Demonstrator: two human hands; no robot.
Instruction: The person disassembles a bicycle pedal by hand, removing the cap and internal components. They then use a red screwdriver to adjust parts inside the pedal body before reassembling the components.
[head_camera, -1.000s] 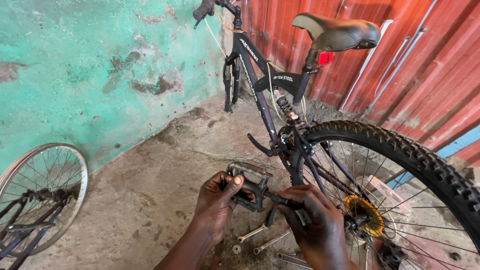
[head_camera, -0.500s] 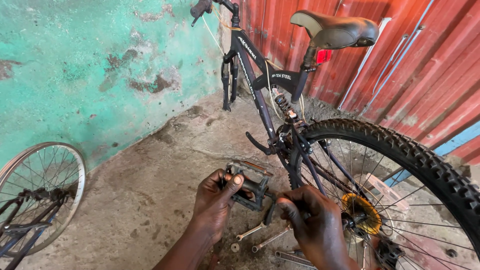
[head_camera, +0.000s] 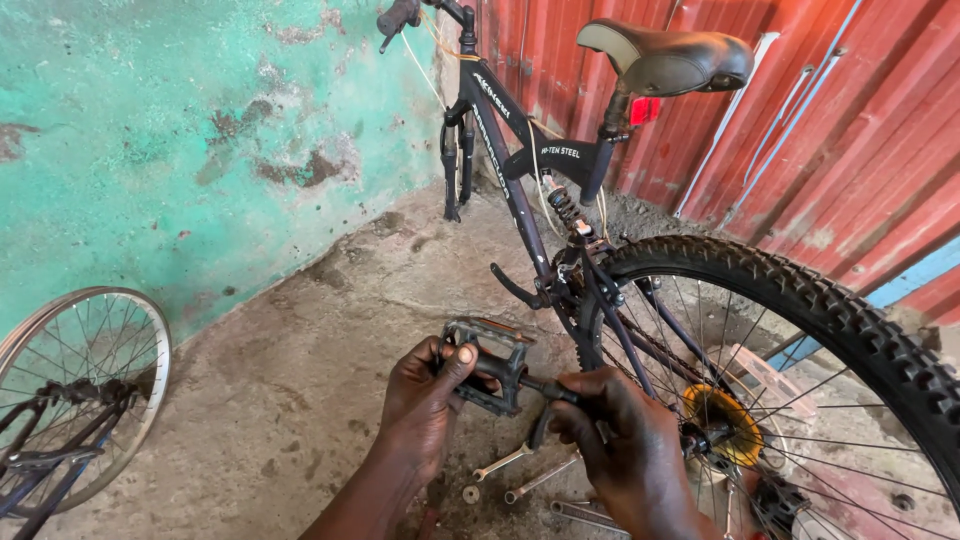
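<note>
Lower centre: left hand (head_camera: 425, 400) pinches one black pedal (head_camera: 487, 365); right hand (head_camera: 625, 435) wraps its crank (head_camera: 553, 390); seemingly three spanners (head_camera: 530, 480) below.

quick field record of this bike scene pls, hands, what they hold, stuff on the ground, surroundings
left hand: grips the black pedal
right hand: closed on the crank arm beside the pedal
bicycle: black frame, upright, saddle on top
rear wheel: knobby tyre, yellow disc at the hub
ground: spanners and a small washer on concrete
left edge: a bare spoked wheel
backdrop: green wall, red corrugated sheeting
</note>
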